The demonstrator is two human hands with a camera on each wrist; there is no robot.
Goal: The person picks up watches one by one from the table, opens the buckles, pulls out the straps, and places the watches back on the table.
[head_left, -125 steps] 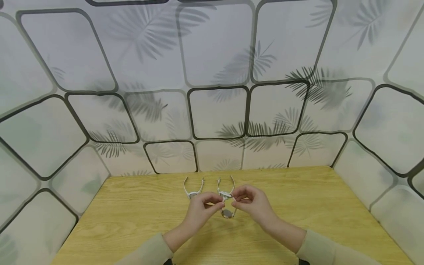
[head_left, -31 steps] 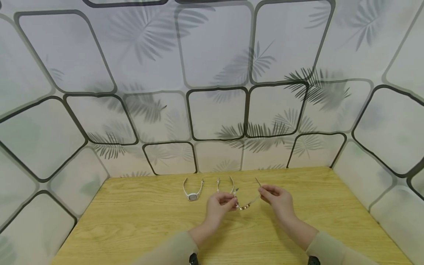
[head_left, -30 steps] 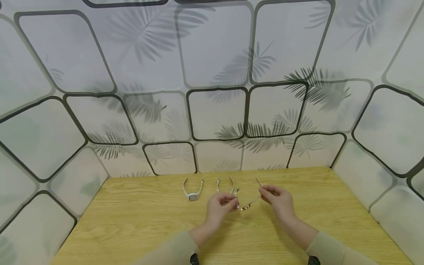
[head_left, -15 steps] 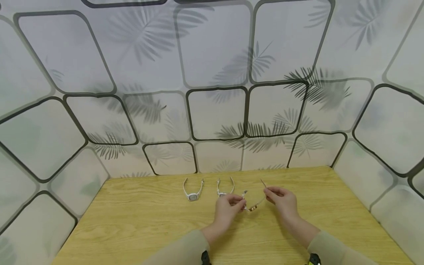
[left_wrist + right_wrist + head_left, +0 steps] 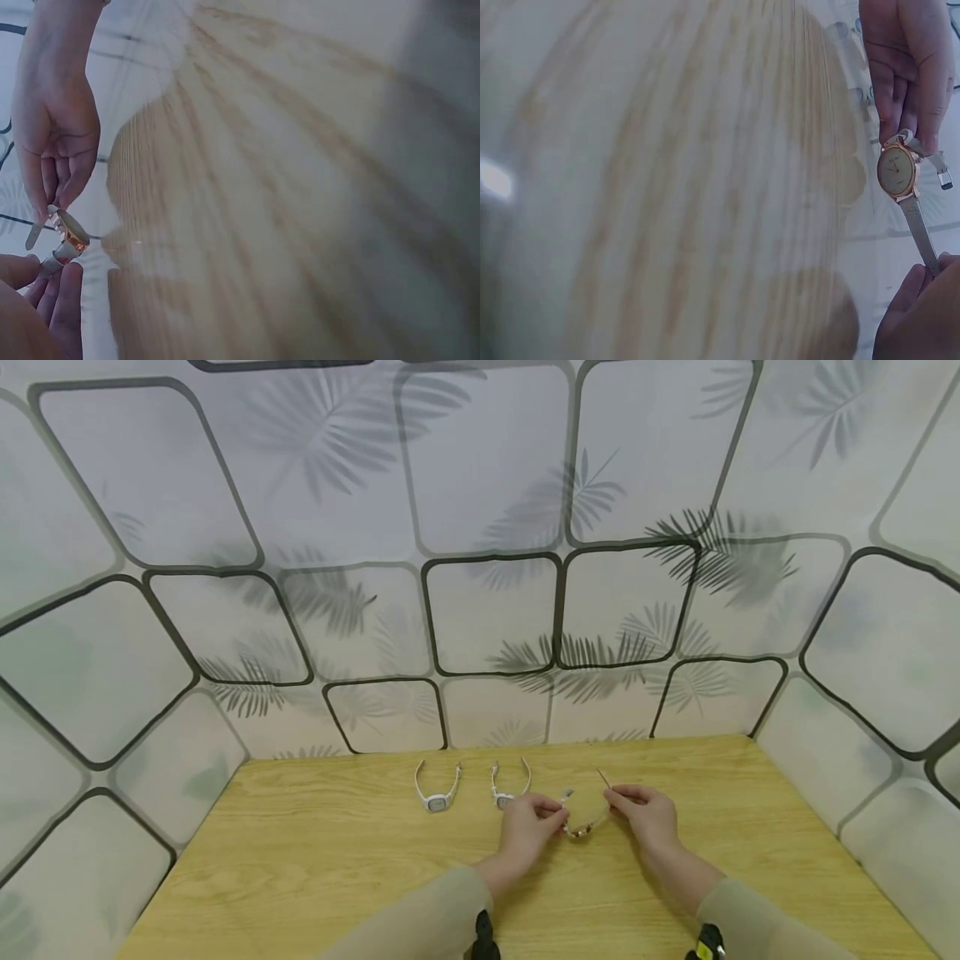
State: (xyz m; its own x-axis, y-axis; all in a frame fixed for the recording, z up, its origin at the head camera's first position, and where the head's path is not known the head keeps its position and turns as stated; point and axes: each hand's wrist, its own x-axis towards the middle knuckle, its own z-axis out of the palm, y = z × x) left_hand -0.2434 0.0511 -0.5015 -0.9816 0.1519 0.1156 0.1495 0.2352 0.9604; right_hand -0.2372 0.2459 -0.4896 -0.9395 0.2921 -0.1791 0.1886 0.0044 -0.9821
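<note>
Between both hands hangs a wristwatch (image 5: 897, 171) with a rose-gold case, a pale dial and a white strap, its strap unfastened. My left hand (image 5: 527, 828) pinches the strap's buckle half close to the case. The free end of the strap (image 5: 920, 232) is pinched by the fingers of my right hand (image 5: 648, 818), its tip sticking up past them. In the left wrist view the watch case (image 5: 71, 232) shows edge-on, gold side outward. Beyond my left hand, a second white watch (image 5: 503, 800) stands on the table, partly behind the fingers.
Farther left stands another white watch (image 5: 437, 802) with its strap ends pointing up and back. The wooden table (image 5: 315, 860) runs to a patterned cloth wall (image 5: 495, 710) at the back, with similar walls at both sides.
Earlier the hands held the watch near the middle, its strap ends close together. The strap has since been spread apart, and both hands have shifted right with it, uncovering the middle watch's dial.
</note>
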